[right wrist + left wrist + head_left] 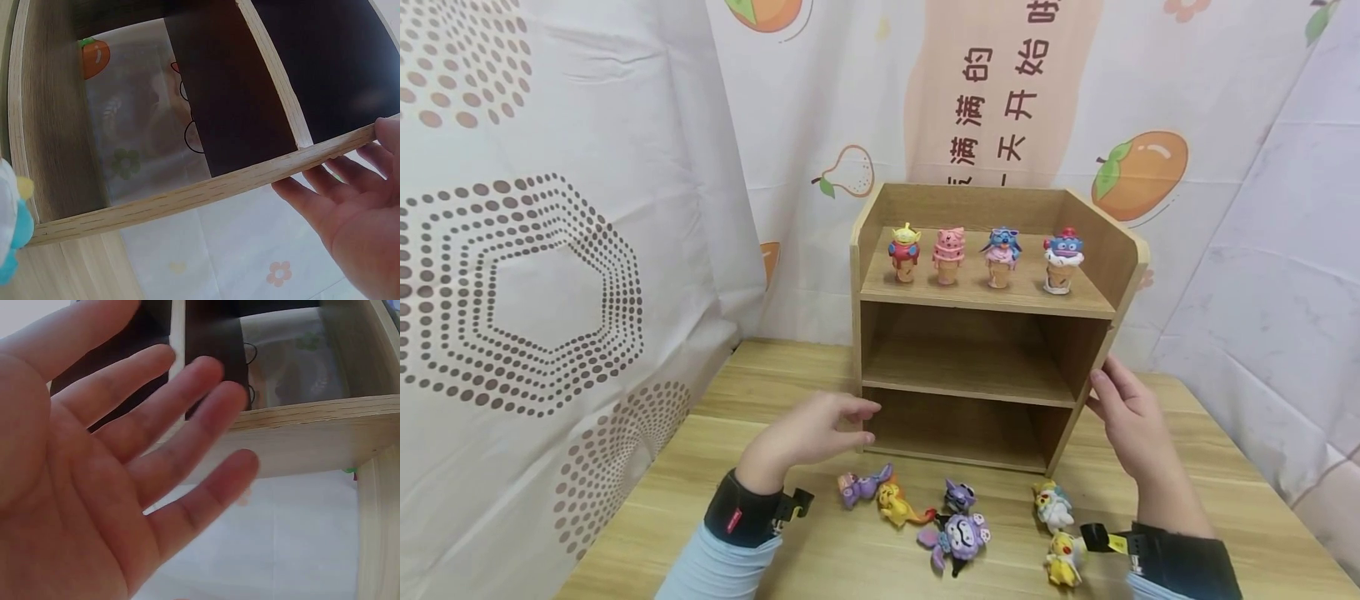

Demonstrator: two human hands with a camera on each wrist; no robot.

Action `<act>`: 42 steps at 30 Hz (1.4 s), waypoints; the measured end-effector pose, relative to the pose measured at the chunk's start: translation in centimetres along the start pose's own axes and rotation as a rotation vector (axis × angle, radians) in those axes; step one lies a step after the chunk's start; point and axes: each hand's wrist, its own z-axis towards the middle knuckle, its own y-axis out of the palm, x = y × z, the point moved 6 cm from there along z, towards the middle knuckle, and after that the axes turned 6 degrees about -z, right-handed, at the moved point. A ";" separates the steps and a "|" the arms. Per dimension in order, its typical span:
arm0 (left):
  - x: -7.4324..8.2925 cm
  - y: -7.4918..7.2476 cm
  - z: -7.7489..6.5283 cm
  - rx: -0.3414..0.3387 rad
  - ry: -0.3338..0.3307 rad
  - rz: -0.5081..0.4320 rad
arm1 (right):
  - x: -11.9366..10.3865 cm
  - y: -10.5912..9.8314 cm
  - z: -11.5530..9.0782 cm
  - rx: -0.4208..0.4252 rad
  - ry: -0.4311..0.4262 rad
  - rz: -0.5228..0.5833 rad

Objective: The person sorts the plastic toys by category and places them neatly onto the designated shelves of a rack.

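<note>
A wooden three-tier shelf (970, 392) stands on the table. My right hand (1133, 417) is at its right side panel, fingers along the outer face and thumb at the front edge; in the right wrist view the fingers look fairly straight against the panel (206, 190). My left hand (815, 429) hovers by the lower left front corner, fingers extended and holding nothing. In the left wrist view its palm (81, 487) shows, fingers spread. Ice-cream-cone figurines line the top tier: a yellow-and-red one (905, 252), a pink one (950, 256), a blue-and-pink one (1002, 257) and a blue-and-white one (1063, 260).
Before the shelf lie a purple figurine (863, 487), an orange-yellow one (895, 505), a small dark-purple one (958, 495), a larger lilac one (964, 536), a white-and-yellow one (1054, 506) and a yellow one (1063, 560). A printed curtain (820, 92) hangs behind the table (775, 367).
</note>
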 end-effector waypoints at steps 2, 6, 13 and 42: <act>-0.2 0.6 0.1 -0.045 -0.025 0.007 | 0.0 0.0 0.0 -0.002 0.001 0.003; -0.6 1.7 0.3 -0.111 -0.072 0.002 | -0.1 0.0 0.1 -0.004 0.001 -0.002; -1.9 3.5 0.8 -0.182 -0.138 0.043 | -0.3 -0.1 0.0 -0.004 0.010 -0.022; -4.5 6.7 1.2 -0.264 -0.300 0.205 | -0.5 0.1 -0.2 0.006 0.022 -0.076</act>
